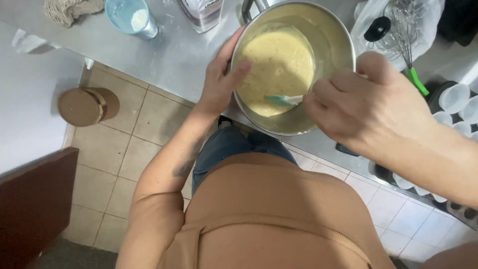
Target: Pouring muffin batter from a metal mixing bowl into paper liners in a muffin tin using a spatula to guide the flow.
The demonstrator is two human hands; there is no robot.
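Right hand (371,107) is nearest the camera, fingers curled tight around the handle of a spatula (285,99); the teal blade lies low in the batter, handle pale and mostly hidden by the fist. Grip sits close to the blade end, which looks like a choice for leverage in thick mix. Left hand (221,79) clamps the near-left rim of the metal bowl (343,37), thumb over the edge on the inside, fingers on the outer wall: judged to be bracing the bowl so it doesn't spin or slide. The bowl sits at the near edge of the steel counter (174,55), tilted toward the person, so the yellow batter (279,65) pools to the near side and a thin smear coats the far wall. Batter is smooth with a few dark flecks, filling less than half. Right of the bowl: a muffin tray (440,97) holding white paper cups (454,97), empty as far as visible. Behind it, a wire whisk (406,37) with green handle lies on a clear plastic bag. Far left on the counter: a light blue cup (130,17) with white powder at the bottom, a paper bag (201,12) cut off by the frame, and a bundle of cloth at the corner. On the tile floor below, a brown lidded jar (84,105); contents not visible.
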